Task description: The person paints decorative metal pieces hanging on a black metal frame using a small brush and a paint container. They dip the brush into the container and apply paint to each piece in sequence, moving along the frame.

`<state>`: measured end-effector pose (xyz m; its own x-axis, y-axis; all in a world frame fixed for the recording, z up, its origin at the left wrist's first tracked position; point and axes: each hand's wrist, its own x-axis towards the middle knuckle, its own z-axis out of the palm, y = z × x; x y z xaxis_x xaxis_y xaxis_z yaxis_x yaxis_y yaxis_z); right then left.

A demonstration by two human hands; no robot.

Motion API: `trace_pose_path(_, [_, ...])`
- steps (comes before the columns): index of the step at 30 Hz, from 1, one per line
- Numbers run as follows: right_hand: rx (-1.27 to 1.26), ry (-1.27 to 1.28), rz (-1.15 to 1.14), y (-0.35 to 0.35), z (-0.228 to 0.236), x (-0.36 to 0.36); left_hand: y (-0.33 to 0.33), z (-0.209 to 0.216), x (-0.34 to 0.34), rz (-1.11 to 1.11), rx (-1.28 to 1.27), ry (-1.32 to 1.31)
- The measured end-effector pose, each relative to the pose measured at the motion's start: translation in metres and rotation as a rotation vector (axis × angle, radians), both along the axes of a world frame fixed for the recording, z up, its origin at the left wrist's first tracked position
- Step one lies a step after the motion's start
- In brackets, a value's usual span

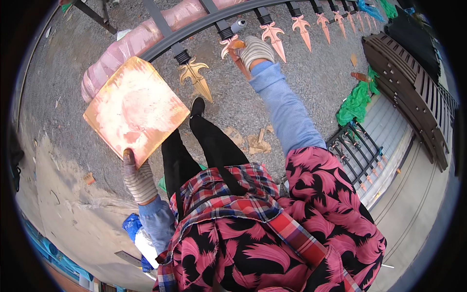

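My left hand [137, 181], in a striped glove with a stained thumb, grips the near corner of a square board [138, 107] smeared with pink and gold paint. My right hand [259, 50], gloved too, is closed at a pink spear-shaped finial [227, 48] on a dark metal fence panel [194, 30]. Something orange-brown shows at its fingertips, too small to name; the hand and sleeve cover part of that finial. To its left is a gold finial [194, 75]. To its right, another pink finial [273, 38] heads a row of several more.
A roll wrapped in pink-stained plastic [124, 53] lies beneath the panel. Dark slatted panels [413, 82] are stacked at the right, beside green netting [357, 100] and a smaller black fence panel [357, 153]. Torn cardboard scraps [258, 143] lie on the gravel near my feet.
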<state>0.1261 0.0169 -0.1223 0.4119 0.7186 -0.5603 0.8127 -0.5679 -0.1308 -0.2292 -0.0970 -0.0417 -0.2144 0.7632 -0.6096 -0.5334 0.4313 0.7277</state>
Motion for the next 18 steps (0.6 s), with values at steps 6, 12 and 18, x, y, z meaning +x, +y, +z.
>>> trace_pose_path(6, [-0.223,0.042,-0.011,-0.064,-0.006,0.012,0.000,0.001,-0.005,-0.014,0.025,-0.050])
trace_pose_path(12, [0.205,-0.110,-0.067,-0.064,0.016,0.014,0.006,0.007,0.001,-0.033,-0.010,-0.083])
trace_pose_path(18, [0.099,-0.146,-0.155,-0.011,-0.033,-0.007,0.004,-0.006,-0.017,-0.045,-0.036,-0.055])
